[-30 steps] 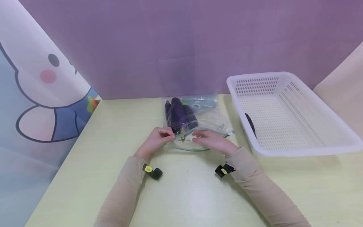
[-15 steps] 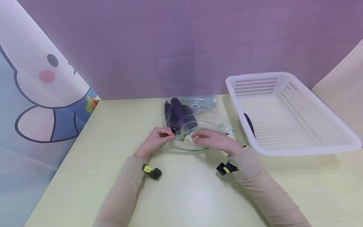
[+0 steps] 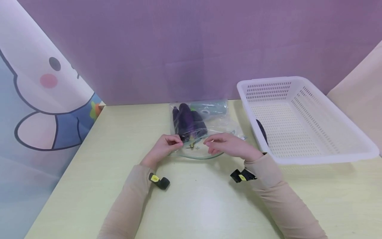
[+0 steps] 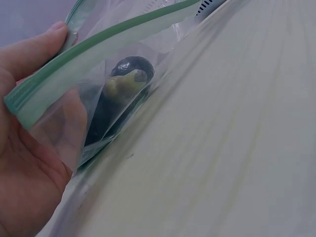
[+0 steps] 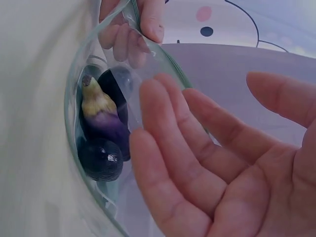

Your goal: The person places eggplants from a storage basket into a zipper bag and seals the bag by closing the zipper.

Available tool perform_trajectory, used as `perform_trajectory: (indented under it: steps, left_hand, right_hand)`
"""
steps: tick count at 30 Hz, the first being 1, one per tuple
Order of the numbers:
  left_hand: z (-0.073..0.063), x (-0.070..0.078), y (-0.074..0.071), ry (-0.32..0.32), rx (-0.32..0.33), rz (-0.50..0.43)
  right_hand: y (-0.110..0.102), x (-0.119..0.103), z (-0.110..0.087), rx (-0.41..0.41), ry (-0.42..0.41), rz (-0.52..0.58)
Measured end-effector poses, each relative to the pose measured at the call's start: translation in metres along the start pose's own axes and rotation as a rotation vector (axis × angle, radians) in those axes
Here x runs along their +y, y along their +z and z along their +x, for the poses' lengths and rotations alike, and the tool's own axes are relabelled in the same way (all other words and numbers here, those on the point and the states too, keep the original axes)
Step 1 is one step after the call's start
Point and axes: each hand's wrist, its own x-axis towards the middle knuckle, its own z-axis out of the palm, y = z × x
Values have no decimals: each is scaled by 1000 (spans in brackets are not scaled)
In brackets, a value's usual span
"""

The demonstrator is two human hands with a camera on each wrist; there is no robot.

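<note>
A clear zip bag (image 3: 216, 124) with a green-edged mouth lies on the table, its mouth toward me and gaping. Several dark purple eggplants (image 3: 186, 119) are inside; a yellowish stem end (image 5: 97, 101) shows through the opening in the right wrist view. My left hand (image 3: 164, 146) pinches the left corner of the bag's mouth, thumb over the green zip strip (image 4: 98, 37). At the right side of the opening, my right hand (image 3: 231, 145) has its fingers loosely bent and apart, palm showing, with nothing held. Whether it touches the bag rim is hard to tell.
To the right stands a white slotted basket (image 3: 322, 161), with a dark curved object (image 3: 262, 132) by its left wall. A purple backdrop (image 3: 191, 53) rises behind the pale table (image 3: 185, 205). A cartoon-printed cloth (image 3: 35, 116) hangs at the left.
My right hand has shifted slightly right and turned, its fingers easing off the bag's rim. The left hand keeps its pinch on the corner, and the eggplants stay put.
</note>
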Motion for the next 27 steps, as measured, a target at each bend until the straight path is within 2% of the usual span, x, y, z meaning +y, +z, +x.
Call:
perform_trajectory:
  steps: [14,27]
  left_hand:
    - [2,1,0,-23,-7,51]
    - [0,4,1,-54,1,65]
  right_hand:
    - [-10,-9,-13,49,-55,16]
    - [-17,-12,-17,91,-26,34]
